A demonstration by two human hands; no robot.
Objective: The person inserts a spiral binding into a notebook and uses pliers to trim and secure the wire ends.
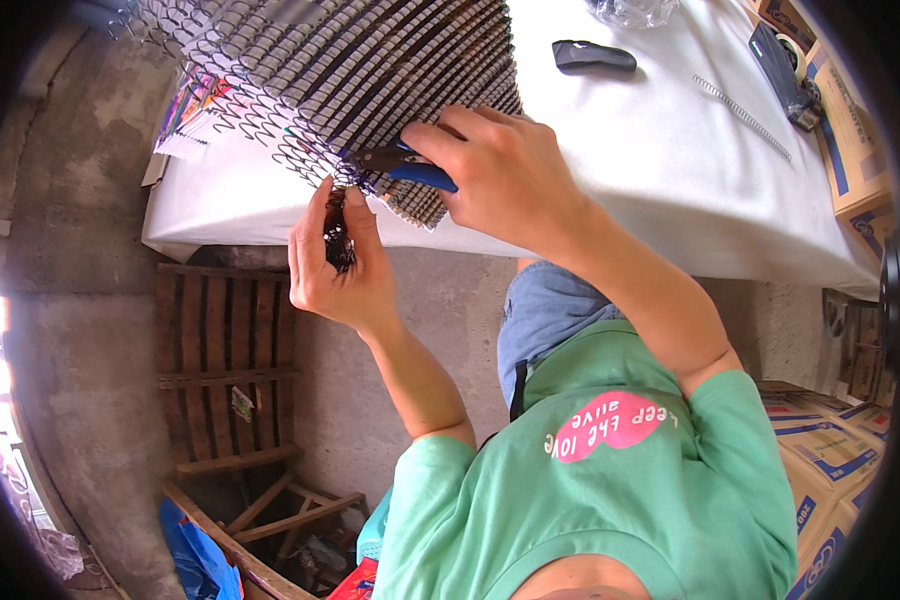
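A large stack of spiral-bound notebooks (390,75) lies on the white-covered table, with rows of dark wire coils along its facing side. Loose coil ends stick out at its left edge. In my right hand (510,175) is a pair of blue-handled cutting pliers (422,173), their dark jaws pointing left at the coil ends near the stack's lower corner. Just below the jaws, my left hand (345,265) is closed around a bunch of black wire pieces (339,235). Its fingertips reach up to the coil ends; whether they touch them is hard to see.
On the white tablecloth (660,160) lie a black handheld object (593,57), a loose metal spiral (742,118) and clear plastic (635,10). A black device (785,78) stands by cardboard boxes (850,140) at right. Wooden pallets (225,360) lean below left; more boxes (820,450) sit lower right.
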